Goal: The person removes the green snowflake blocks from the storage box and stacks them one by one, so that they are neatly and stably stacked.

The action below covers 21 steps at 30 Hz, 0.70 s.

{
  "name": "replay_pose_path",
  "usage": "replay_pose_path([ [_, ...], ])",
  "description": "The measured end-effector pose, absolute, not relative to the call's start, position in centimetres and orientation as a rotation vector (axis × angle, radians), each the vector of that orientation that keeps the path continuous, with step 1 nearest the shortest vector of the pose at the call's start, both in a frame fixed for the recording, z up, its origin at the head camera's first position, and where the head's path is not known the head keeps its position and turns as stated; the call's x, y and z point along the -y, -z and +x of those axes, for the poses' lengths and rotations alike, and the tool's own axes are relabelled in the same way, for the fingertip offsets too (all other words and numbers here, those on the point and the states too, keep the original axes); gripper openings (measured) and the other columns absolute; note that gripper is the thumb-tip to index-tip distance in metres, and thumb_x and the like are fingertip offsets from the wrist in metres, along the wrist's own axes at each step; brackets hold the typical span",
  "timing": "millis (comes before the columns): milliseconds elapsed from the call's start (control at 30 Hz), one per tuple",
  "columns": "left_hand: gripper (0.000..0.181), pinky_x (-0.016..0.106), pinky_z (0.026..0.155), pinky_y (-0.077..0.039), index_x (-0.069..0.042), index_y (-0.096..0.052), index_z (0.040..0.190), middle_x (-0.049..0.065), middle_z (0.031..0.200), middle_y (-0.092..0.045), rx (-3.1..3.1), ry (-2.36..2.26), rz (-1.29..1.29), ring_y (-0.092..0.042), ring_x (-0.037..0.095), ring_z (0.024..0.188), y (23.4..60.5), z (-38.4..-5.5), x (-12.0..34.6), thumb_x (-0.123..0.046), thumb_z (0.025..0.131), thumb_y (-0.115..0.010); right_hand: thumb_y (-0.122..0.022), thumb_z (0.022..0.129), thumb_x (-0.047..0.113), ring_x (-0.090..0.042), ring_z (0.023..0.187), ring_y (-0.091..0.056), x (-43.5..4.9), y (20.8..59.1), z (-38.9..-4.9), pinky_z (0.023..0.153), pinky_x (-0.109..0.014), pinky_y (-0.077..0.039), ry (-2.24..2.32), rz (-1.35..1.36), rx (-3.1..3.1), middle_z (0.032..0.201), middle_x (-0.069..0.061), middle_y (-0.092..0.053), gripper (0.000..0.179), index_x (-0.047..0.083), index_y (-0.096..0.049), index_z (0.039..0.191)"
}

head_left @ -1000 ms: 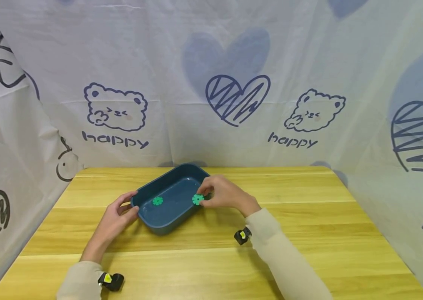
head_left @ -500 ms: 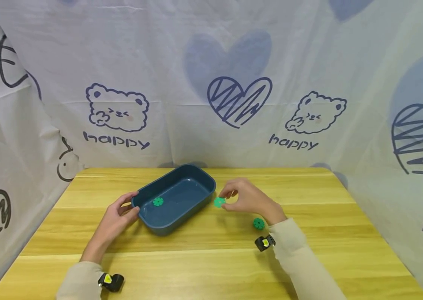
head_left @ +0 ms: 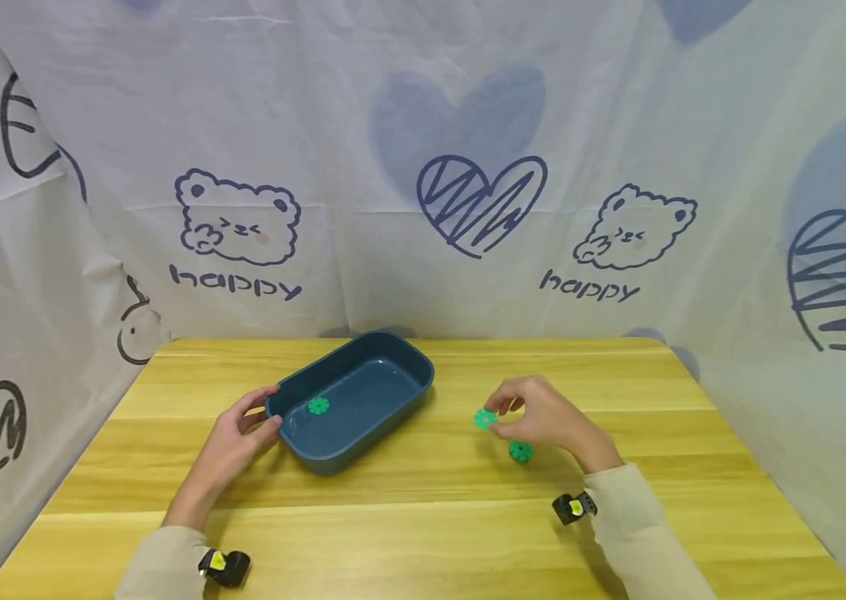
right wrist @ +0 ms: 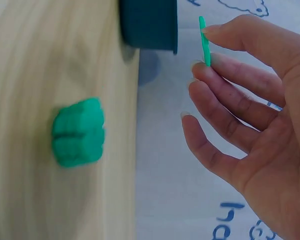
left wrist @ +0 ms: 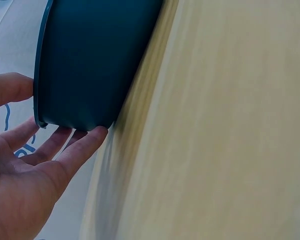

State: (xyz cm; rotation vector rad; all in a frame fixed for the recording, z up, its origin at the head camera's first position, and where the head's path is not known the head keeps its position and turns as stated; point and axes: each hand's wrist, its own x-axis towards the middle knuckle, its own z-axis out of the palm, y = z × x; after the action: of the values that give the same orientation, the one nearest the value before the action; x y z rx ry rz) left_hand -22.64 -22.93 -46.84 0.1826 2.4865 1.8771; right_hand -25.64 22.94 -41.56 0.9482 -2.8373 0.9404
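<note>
A dark blue plastic bin (head_left: 362,442) stands at an angle on the wooden table, with one green notched disc (head_left: 318,406) on its floor. At the bin's left end, my left hand (head_left: 231,442) holds the wall between thumb and fingers; the left wrist view shows fingertips (left wrist: 100,132) against its outside. My right hand (head_left: 543,417) pinches another green notched disc (head_left: 485,418) between thumb and fingertips, right of the bin and above the table. Just below that hand sits a short stack of green discs (head_left: 520,452), seen from its side as a thick piece (right wrist: 79,132) in the right wrist view.
The light wooden table (head_left: 392,533) ends at a white cloth (head_left: 362,250) printed with hearts and bears, which hangs behind it and at both sides. Small black cameras (head_left: 226,568) are strapped to both wrists.
My right hand has drawn back from over the bin's right end toward the right, carrying the pinched disc. The disc stack came into sight beneath it. My left hand keeps its place on the bin.
</note>
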Motion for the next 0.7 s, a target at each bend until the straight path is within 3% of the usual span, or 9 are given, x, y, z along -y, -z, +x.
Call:
replay_pose_path([
  [133, 0.058, 0.02, 0.09, -0.058, -0.004, -0.037, 0.158, 0.025, 0.157, -0.04, -2.489, -1.868, 0.179, -0.052, 0.036, 0.136, 46.7, -22.6, 22.9, -0.013, 0.105, -0.06, -0.082, 0.085, 0.022, -0.02, 0.089, -0.069, -24.3, 42.2, -25.3, 0.084, -0.044, -0.06, -0.961, 0.924, 2.852, 0.096, 0.0, -0.077, 0.018, 0.012, -0.078, 0.1],
  [500, 0.059, 0.019, 0.09, -0.058, -0.004, -0.036, 0.158, 0.026, 0.156, -0.038, -2.48, -1.873, 0.179, -0.047, 0.045, 0.141, 46.8, -22.5, 23.0, -0.013, 0.105, -0.059, -0.083, 0.085, 0.019, -0.01, 0.086, -0.067, -26.8, 43.8, -24.7, 0.081, -0.034, -0.06, -0.942, 0.906, 2.894, 0.097, 0.004, -0.076, 0.015, 0.015, -0.078, 0.099],
  [700, 0.059, 0.019, 0.09, -0.058, -0.004, -0.036, 0.158, 0.026, 0.156, -0.038, -2.482, -1.87, 0.189, -0.047, 0.045, 0.141, 46.7, -22.6, 22.8, -0.013, 0.105, -0.059, -0.084, 0.083, 0.017, -0.016, 0.086, -0.068, -27.8, 44.7, -24.8, 0.078, -0.033, -0.06, -0.981, 0.917, 2.886, 0.096, 0.002, -0.076, 0.016, 0.014, -0.078, 0.098],
])
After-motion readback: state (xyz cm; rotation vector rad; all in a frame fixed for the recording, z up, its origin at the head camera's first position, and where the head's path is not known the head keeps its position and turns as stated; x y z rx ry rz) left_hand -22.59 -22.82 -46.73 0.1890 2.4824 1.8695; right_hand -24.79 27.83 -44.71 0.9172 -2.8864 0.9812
